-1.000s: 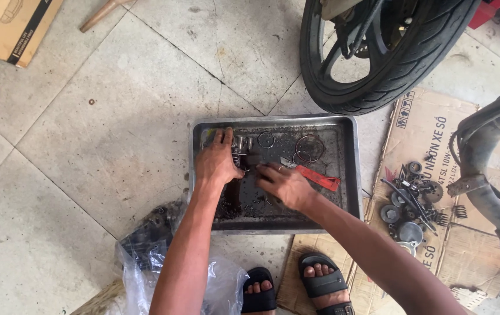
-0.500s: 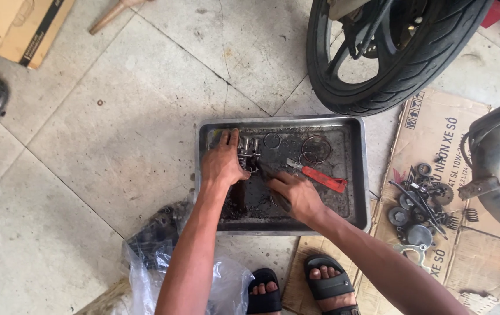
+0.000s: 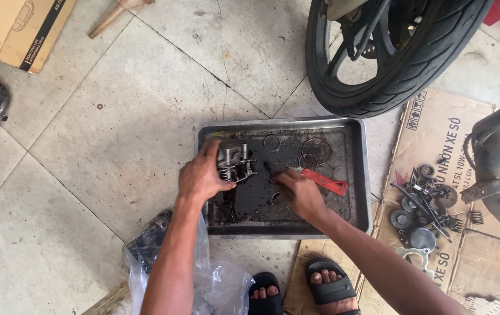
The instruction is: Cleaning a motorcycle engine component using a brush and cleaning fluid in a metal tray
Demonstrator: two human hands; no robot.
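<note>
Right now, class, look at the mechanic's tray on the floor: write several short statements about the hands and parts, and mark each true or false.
1. The left hand grips a metal engine part inside the tray. True.
2. The right hand rests on the wheel. False: it is in the tray, beside a small ring.
3. A red-handled tool lies in the tray. True.
4. The tray sits on a workbench. False: it sits on the tiled floor.
5. Loose parts lie on cardboard to the tray's right. True.
</note>
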